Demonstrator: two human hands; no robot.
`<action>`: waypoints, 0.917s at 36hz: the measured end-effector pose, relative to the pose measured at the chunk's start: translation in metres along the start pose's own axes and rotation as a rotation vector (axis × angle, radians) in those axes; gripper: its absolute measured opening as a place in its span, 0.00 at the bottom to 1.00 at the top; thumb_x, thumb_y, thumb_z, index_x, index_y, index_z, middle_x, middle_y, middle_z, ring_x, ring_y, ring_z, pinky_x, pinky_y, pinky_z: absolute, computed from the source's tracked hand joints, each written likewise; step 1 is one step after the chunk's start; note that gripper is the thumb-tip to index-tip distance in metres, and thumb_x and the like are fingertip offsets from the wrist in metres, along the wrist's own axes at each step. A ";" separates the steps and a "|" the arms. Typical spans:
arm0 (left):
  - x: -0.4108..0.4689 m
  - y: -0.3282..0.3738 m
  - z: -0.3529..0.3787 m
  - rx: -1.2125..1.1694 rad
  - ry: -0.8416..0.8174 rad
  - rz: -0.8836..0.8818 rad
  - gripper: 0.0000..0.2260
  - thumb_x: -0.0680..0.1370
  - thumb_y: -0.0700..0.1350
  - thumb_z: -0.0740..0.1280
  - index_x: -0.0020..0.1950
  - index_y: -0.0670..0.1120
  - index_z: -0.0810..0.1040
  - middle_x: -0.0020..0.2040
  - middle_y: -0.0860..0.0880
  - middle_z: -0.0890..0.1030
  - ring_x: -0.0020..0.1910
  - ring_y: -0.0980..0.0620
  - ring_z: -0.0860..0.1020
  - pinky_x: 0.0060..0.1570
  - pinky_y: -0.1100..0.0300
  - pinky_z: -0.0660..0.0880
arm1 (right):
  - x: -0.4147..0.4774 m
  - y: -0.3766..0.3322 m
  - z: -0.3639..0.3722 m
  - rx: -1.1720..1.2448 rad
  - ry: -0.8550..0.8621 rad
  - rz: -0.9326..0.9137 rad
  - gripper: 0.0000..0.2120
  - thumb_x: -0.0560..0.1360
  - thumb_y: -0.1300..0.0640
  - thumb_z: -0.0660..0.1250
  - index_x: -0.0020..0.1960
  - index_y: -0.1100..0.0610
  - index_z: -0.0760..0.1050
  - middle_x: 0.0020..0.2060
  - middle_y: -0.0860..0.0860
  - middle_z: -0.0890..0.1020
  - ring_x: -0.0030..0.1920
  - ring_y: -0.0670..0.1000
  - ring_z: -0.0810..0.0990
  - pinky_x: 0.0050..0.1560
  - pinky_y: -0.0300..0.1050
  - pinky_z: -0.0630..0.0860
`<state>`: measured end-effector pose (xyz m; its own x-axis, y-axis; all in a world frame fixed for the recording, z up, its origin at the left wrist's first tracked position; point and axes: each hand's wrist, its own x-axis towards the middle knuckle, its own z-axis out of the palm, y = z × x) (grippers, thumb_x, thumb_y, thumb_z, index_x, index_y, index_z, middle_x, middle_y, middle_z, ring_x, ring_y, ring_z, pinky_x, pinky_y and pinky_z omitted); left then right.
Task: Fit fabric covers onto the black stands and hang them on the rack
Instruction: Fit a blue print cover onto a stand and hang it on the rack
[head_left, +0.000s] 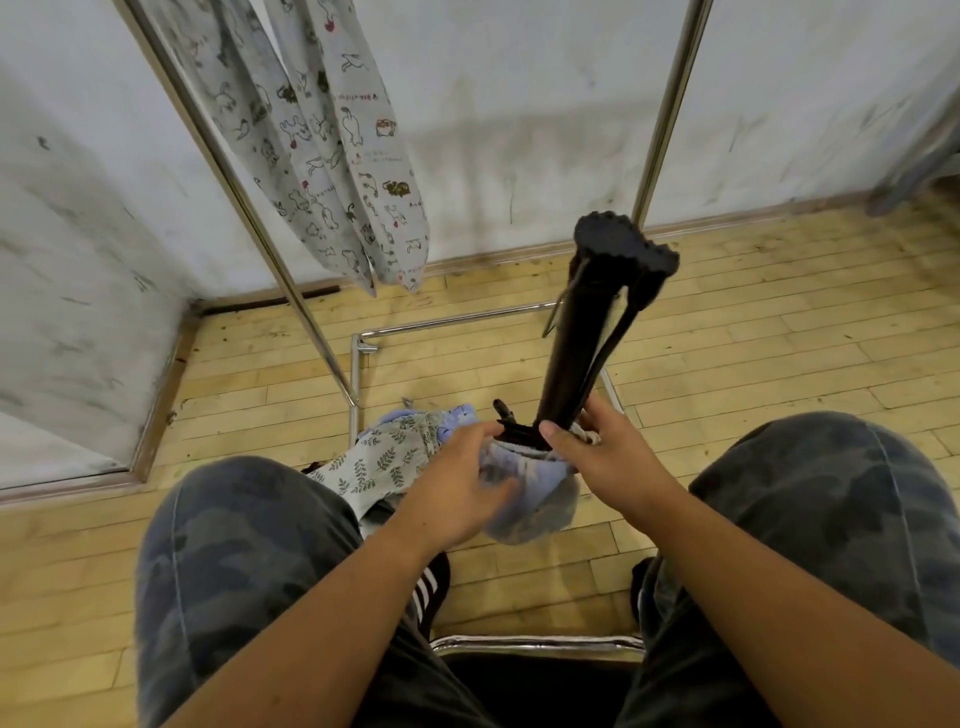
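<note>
A folded black stand (587, 332) points up and away from me, its rubber feet at the top. Its lower end sits inside the mouth of a pale blue fabric cover (535, 499) bunched between my knees. My left hand (457, 483) grips the cover's rim on the left side. My right hand (608, 457) holds the stand's lower shaft together with the cover's rim. Two stands in cat-print covers (332, 156) hang from the metal rack (249, 208) at the upper left.
A leaf-print fabric cover (384, 457) lies on the wooden floor by the rack's base bar (452, 322). The rack's right upright (665, 119) rises behind the stand. White walls close the corner at left and behind. I sit on a chrome-edged seat (535, 644).
</note>
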<state>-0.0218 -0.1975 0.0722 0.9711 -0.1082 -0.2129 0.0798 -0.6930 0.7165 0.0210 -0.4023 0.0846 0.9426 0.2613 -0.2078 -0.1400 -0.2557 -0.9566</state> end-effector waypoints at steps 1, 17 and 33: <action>0.000 0.000 0.001 0.026 0.006 0.026 0.30 0.77 0.57 0.72 0.76 0.57 0.65 0.72 0.60 0.67 0.64 0.60 0.72 0.62 0.61 0.71 | -0.001 -0.001 0.000 0.003 -0.005 -0.001 0.12 0.81 0.53 0.70 0.62 0.41 0.78 0.53 0.31 0.83 0.59 0.30 0.76 0.61 0.41 0.76; -0.001 0.002 0.007 0.058 -0.066 0.148 0.13 0.80 0.53 0.70 0.63 0.58 0.75 0.61 0.60 0.73 0.55 0.61 0.75 0.56 0.60 0.76 | -0.002 -0.008 -0.001 0.093 0.019 -0.007 0.13 0.81 0.52 0.69 0.65 0.43 0.77 0.57 0.37 0.83 0.60 0.30 0.76 0.56 0.34 0.73; -0.006 0.017 0.002 -0.009 -0.108 -0.005 0.08 0.82 0.50 0.64 0.45 0.49 0.73 0.36 0.50 0.76 0.34 0.53 0.72 0.36 0.56 0.69 | 0.001 -0.010 -0.003 0.026 0.123 -0.035 0.11 0.81 0.53 0.70 0.55 0.36 0.76 0.52 0.40 0.83 0.57 0.43 0.82 0.58 0.46 0.79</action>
<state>-0.0264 -0.2105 0.0841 0.9406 -0.1818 -0.2866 0.0868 -0.6873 0.7212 0.0242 -0.4019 0.0950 0.9769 0.1531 -0.1490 -0.1125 -0.2240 -0.9681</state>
